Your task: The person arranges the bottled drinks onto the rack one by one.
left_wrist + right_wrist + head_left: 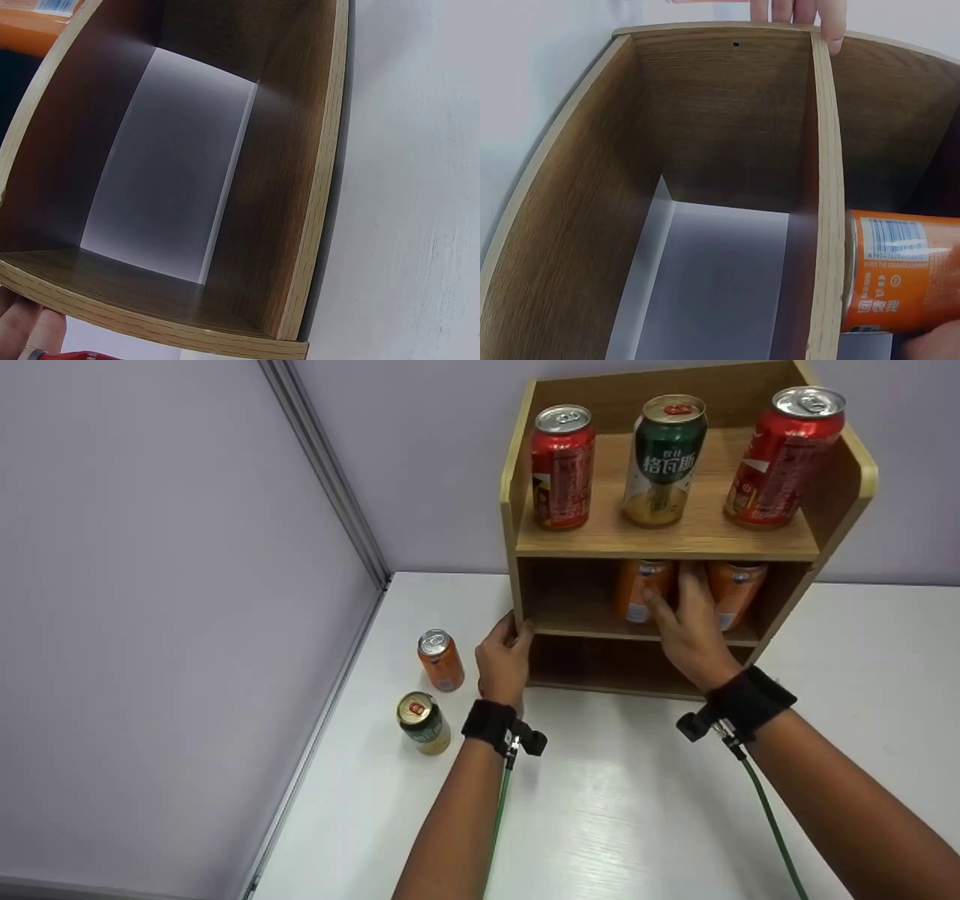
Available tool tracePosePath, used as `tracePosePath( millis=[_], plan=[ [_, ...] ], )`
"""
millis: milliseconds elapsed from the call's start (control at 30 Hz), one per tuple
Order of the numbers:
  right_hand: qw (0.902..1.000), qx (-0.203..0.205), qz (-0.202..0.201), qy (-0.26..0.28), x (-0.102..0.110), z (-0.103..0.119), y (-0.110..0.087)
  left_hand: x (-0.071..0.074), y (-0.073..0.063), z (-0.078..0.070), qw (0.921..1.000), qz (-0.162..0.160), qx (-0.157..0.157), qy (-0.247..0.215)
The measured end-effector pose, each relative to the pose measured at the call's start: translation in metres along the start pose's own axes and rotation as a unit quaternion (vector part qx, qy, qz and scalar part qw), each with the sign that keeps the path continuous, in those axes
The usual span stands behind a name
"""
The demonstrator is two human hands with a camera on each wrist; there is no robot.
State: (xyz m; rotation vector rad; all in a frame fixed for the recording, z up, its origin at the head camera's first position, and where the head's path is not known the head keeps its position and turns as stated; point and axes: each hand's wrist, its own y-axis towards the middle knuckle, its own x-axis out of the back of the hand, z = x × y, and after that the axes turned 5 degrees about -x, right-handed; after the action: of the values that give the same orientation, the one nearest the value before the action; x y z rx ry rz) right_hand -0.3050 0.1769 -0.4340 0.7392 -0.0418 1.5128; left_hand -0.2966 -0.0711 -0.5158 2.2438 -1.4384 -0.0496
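Head view showed me the right hand [691, 631] nearer, fingers clamped round the upright orange can [631, 588] to their left.

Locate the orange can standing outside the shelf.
In the head view, the orange can stands on the table, left of the shelf and left hand, just beyond a green can.

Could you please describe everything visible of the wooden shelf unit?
The wooden shelf unit is light brown, apparently wood, with visible grain, pale curved edges and sides rising above its top deck. It stands upright on the white table, near the wall. Two red cans and a green can stand on top; two orange cans show in the middle compartment, where the right hand reaches in. The left hand holds its left edge.
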Motion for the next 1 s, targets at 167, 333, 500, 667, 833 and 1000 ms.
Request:
tracePosePath(
  millis=[167, 333, 500, 667, 833, 1000],
  plan=[
    [0.9998, -0.014, -0.005, -0.011, 0.001, 0.002, -0.005, -0.001, 0.0, 0.0, 0.9999, -0.003, 0.0, 0.014],
    [0.9999, -0.011, -0.007, 0.0, 0.002, 0.005, -0.011, -0.001, 0.0, 0.001, 0.9997, -0.007, 0.002, 0.022],
    [0.9994, -0.027, -0.003, 0.023, 0.003, 0.011, -0.021, -0.001, -0.002, 0.0, 0.9996, -0.007, 0.023, 0.012],
    [0.9996, -0.011, -0.018, 0.02, 0.008, 0.015, -0.029, 0.0, -0.002, -0.001, 0.9994, -0.011, 0.033, -0.001],
    [0.9975, 0.044, -0.053, 0.014, 0.015, 0.015, -0.033, -0.001, -0.001, -0.002, 0.9992, -0.009, 0.033, -0.021],
    [0.9896, 0.108, -0.095, 0.001, 0.023, 0.014, -0.036, -0.002, 0.0, -0.002, 0.9999, -0.005, 0.014, 0.004]
  ],
)
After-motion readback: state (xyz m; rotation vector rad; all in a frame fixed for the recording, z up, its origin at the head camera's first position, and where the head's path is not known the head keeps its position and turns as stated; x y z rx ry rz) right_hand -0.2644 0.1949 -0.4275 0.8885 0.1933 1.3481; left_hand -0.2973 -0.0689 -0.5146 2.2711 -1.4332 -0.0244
